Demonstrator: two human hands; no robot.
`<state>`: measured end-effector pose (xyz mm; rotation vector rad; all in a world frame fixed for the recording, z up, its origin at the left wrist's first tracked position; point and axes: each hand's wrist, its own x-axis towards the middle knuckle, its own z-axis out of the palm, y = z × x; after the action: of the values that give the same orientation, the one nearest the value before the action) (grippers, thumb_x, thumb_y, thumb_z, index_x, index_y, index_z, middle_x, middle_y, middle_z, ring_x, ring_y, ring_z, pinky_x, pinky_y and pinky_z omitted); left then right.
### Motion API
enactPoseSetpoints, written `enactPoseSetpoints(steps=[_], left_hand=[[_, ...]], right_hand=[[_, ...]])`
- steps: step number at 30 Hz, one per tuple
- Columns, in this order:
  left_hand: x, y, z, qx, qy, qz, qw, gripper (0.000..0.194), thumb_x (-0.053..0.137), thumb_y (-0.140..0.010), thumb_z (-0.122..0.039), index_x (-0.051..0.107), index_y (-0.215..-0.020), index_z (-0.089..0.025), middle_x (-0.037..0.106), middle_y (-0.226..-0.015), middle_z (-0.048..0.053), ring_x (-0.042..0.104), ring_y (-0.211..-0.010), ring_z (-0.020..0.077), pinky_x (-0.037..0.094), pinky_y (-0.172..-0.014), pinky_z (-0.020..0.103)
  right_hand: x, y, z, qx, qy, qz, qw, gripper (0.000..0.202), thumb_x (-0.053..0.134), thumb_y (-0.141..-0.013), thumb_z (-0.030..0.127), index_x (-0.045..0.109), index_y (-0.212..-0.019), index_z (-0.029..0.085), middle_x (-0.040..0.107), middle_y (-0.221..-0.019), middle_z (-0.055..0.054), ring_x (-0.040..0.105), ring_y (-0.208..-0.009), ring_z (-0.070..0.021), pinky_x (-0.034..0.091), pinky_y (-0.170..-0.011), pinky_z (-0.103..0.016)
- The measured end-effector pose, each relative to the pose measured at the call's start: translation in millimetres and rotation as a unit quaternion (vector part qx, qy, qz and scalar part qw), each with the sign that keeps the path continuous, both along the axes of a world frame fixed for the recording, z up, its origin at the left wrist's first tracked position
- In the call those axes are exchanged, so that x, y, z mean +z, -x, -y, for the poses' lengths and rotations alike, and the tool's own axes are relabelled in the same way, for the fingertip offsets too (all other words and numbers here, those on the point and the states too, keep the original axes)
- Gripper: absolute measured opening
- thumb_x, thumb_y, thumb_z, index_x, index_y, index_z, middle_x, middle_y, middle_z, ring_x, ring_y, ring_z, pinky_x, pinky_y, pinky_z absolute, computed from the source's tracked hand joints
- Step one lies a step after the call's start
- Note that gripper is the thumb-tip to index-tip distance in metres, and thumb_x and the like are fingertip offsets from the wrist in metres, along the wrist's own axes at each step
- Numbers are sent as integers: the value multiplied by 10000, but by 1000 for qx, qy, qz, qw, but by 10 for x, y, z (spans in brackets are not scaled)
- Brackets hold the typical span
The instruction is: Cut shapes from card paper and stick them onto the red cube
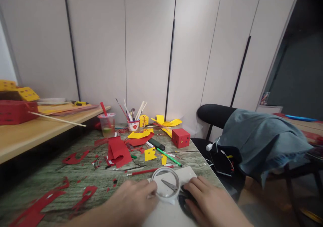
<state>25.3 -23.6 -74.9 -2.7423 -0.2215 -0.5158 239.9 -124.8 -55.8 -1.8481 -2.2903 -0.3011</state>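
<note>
A roll of clear tape (178, 186) stands over a light-coloured board (188, 173) at the table's near edge. My left hand (135, 200) is closed at the roll's left side, thumb and fingers against the ring. With fingers curled over the black handles of a pair of scissors (184, 205), my right hand (208, 200) lies to the right of the roll. The metal blades show through the ring and point up and left. A red paper cube (180, 138) with dots sits beyond the hands, near the table's right edge.
Red paper scraps (118, 152), yellow paper pieces (150, 154), a green pencil (169, 157) and a red pencil (143, 171) lie about. Behind stand a drink cup (107, 124) and a brush pot (133, 125). A black chair (214, 111) with a denim garment (267, 136) is right; a wooden shelf (60, 119) is left.
</note>
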Motion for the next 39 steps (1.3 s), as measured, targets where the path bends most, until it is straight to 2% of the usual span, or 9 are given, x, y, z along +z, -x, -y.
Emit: enactPoseSetpoints(steps=[2,5,10,15,23,31,36,38,39], left_hand=[[-9,-90,39,4,-31,12,999,37,526,-728,-150,528,-719,-185,567,-708,7,518,-536,166,332,-392,260],[-29,-142,85,4,-29,15,999,44,505,-748,-171,511,-706,-182,564,-702,10,522,-538,169,347,-399,268],[7,-186,93,53,-20,20,998,162,504,-778,-231,525,-918,-153,589,-762,36,545,-572,182,381,-413,276],[-60,-196,59,35,-22,28,999,108,522,-753,-143,535,-859,-157,567,-704,11,526,-585,180,332,-384,263],[-120,-185,83,22,-23,64,997,20,500,-768,-148,515,-769,-162,527,-678,9,491,-657,183,337,-453,277],[-129,-165,104,-17,-34,99,994,51,511,-776,-200,484,-760,-160,498,-643,-14,464,-567,144,292,-428,275],[-53,-151,179,-22,-51,85,995,69,490,-798,-197,479,-750,-149,507,-630,-15,486,-546,134,302,-408,264],[-12,-140,200,-13,-49,90,995,69,482,-805,-195,491,-760,-144,519,-625,-13,501,-547,135,319,-405,258],[4,-134,205,-8,-46,91,995,65,479,-806,-191,497,-765,-143,525,-628,-11,507,-548,138,328,-404,257]], right_hand=[[-23,6,-11,-2,7,4,1000,171,495,-730,158,573,-868,222,623,-834,-39,583,-796,-243,509,-610,-378],[-49,3,-25,0,19,10,1000,186,492,-724,152,569,-879,221,621,-834,-35,584,-785,-244,505,-609,-390],[-41,-25,-51,4,40,21,999,241,530,-691,139,569,-911,230,628,-836,-25,589,-792,-238,503,-630,-376],[11,-48,-104,-11,47,41,998,258,518,-692,111,582,-913,229,641,-814,-28,609,-755,-242,505,-588,-367],[71,5,-294,-43,23,58,997,226,430,-740,101,578,-884,194,628,-797,-60,606,-759,-249,487,-575,-360],[39,-134,-392,-52,9,56,997,185,434,-762,143,587,-855,185,622,-787,-81,600,-749,-279,475,-540,-377],[52,-49,-336,-21,2,16,1000,234,354,-837,221,572,-923,219,613,-864,-73,578,-815,-251,479,-623,-382],[88,49,-302,15,24,-51,998,235,357,-839,235,557,-962,240,617,-893,-51,577,-818,-206,471,-689,-330],[106,99,-291,30,54,-134,989,223,390,-822,233,557,-968,237,620,-882,-47,577,-800,-197,462,-707,-314]])
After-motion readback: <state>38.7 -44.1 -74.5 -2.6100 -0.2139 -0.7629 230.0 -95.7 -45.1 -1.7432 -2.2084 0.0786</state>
